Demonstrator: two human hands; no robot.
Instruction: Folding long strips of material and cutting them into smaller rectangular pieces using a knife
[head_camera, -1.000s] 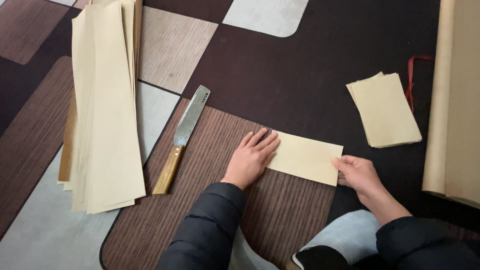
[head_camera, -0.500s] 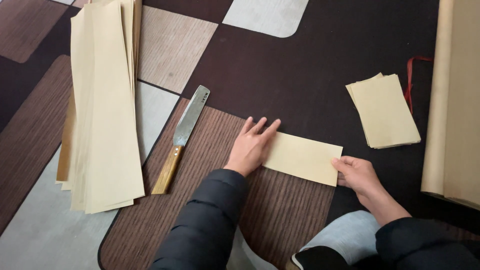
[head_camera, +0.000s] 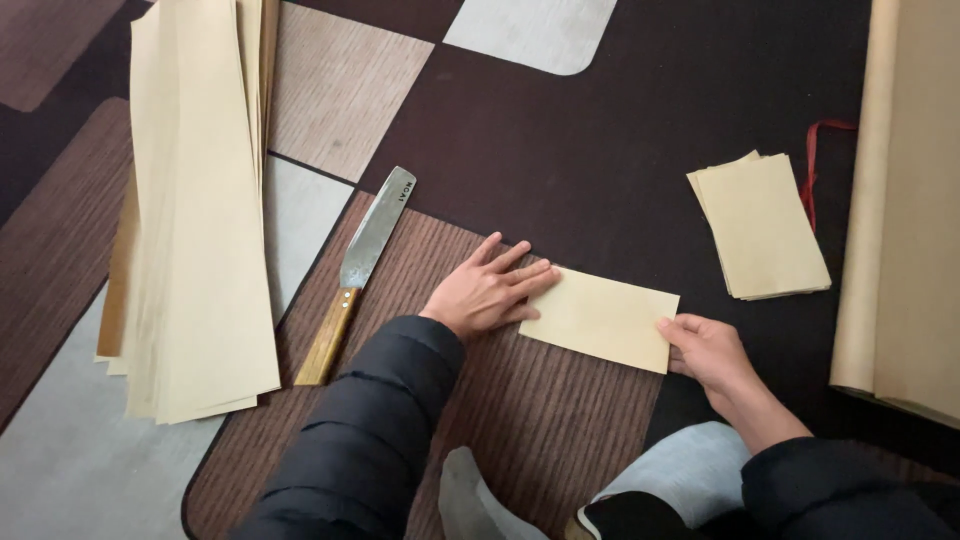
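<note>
Left hand flat on folded paper

Left hand flat, palm down, fingers spread rightward; right hand curled, fingertips pinching, both dark-sleeved forearms bent inward.

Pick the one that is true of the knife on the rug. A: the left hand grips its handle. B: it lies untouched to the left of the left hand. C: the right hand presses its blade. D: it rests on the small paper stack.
B: the knife lies alone on the rug, while the left hand presses the folded paper and the right hand holds its other end.
</note>
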